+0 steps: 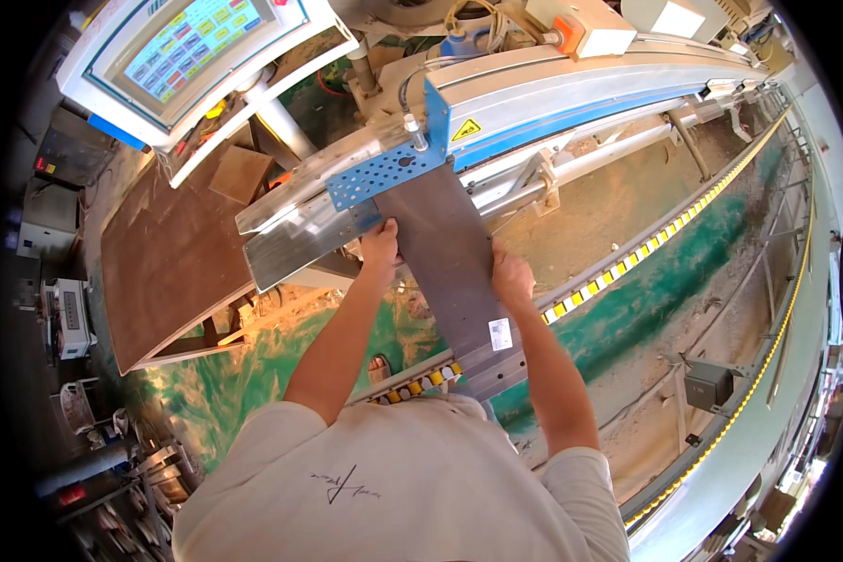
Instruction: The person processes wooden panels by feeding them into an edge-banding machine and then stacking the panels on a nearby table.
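Observation:
A long dark grey-brown board [445,262] slants away from my body, its far end at a blue perforated metal plate [375,180] on the machine. Whether that end goes under the plate or just meets it, I cannot tell. My left hand [379,245] grips the board's left edge near the far end, thumb on top. On the right edge, a little nearer to me, my right hand [512,273] is closed around it. A white label [500,334] and small dark holes show on the board's near part. Its near end lies close to my shirt.
A control panel with a lit screen [192,51] stands at the upper left. The long blue and silver machine [571,103] runs to the far right. A roller rail with yellow and white wheels [628,265] crosses at the right. A brown wooden bench [173,262] is at the left.

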A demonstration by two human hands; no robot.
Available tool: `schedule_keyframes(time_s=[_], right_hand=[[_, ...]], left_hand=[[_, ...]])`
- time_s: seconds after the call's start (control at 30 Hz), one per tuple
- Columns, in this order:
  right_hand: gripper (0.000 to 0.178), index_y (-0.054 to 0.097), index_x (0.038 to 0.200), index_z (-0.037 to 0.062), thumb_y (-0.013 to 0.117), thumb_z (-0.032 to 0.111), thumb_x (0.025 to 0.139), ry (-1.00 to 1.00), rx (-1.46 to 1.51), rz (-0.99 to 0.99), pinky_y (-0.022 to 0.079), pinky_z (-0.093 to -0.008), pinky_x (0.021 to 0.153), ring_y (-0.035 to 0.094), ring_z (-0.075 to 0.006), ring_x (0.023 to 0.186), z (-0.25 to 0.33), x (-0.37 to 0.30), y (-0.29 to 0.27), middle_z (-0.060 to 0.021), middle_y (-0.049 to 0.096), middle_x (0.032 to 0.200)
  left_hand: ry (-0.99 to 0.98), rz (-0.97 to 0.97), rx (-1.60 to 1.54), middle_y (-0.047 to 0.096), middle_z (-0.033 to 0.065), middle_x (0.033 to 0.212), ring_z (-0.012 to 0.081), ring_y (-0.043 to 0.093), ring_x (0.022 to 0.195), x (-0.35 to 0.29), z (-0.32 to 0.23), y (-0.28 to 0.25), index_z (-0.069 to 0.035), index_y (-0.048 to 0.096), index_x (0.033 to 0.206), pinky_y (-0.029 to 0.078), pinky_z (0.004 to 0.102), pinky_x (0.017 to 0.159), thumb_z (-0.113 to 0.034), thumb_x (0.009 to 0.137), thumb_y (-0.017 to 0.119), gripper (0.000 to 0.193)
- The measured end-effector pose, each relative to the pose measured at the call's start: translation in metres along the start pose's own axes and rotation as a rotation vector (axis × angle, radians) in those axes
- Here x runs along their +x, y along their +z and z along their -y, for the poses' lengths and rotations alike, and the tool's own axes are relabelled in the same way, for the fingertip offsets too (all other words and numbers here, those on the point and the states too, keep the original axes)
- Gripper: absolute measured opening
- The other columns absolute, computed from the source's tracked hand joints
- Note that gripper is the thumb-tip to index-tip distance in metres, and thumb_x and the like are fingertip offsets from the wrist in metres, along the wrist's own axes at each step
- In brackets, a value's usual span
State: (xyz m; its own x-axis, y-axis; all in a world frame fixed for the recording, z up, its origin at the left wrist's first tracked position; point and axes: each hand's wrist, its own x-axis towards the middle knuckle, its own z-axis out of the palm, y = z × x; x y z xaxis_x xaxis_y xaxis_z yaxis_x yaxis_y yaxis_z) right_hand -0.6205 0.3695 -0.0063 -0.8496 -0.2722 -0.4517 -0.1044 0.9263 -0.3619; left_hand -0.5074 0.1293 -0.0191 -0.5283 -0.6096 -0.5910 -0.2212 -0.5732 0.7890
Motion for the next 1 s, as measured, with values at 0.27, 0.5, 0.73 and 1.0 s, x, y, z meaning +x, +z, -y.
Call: schedule_keyframes(time_s=[0.27,0.5,0.73,1.0], right_hand=[[0.08,0.071,0.102,0.0015,0.019,0.062,0.102,-0.048,0.037,-0.062,0.048,-0.054,0.092,0.063,-0.0462,0.105,-0.045,0.041,-0.048,-0.0277,0.068,0.106],[0.054,0.066,0.115,0.0052,0.04,0.051,0.101,-0.035,0.141,-0.484,0.047,-0.0508,0.092,0.063,-0.04,0.105,-0.099,0.033,-0.097,-0.0201,0.069,0.109],[0.025,0.067,0.107,0.0048,0.06,0.027,0.097,0.18,0.351,-1.015,0.048,-0.0439,0.088,0.065,-0.0329,0.097,-0.253,-0.267,-0.03,-0.0138,0.07,0.101],[0.045,0.062,0.12,-0.0012,0.067,0.032,0.089,1.705,0.527,-1.43,0.05,-0.0398,0.091,0.068,-0.0321,0.101,-0.407,-0.741,0.211,-0.0196,0.071,0.108]], left_hand=[[0.015,-0.081,-0.005,0.063,0.0081,0.086,0.0222,0.066,0.065,0.011,0.009,0.084,-0.001,0.065,0.116,0.055,0.0389,0.052,-0.026,0.1,0.057,0.031],[-0.089,-0.076,0.151,0.069,0.0163,0.09,0.0301,0.07,0.076,0.037,0.016,0.184,0.0,0.065,0.119,0.057,0.0479,0.06,-0.027,0.098,0.059,0.034],[0.174,0.834,-0.024,0.065,0.0153,0.113,0.0309,0.064,0.097,0.152,0.045,0.125,-0.007,0.057,0.119,0.055,0.0455,0.086,-0.036,0.1,0.051,0.035],[-0.339,1.312,0.757,0.066,0.0037,0.098,0.0164,0.067,0.085,-0.33,0.205,0.021,-0.002,0.054,0.127,0.056,0.0301,0.071,-0.023,0.097,0.066,0.038]])
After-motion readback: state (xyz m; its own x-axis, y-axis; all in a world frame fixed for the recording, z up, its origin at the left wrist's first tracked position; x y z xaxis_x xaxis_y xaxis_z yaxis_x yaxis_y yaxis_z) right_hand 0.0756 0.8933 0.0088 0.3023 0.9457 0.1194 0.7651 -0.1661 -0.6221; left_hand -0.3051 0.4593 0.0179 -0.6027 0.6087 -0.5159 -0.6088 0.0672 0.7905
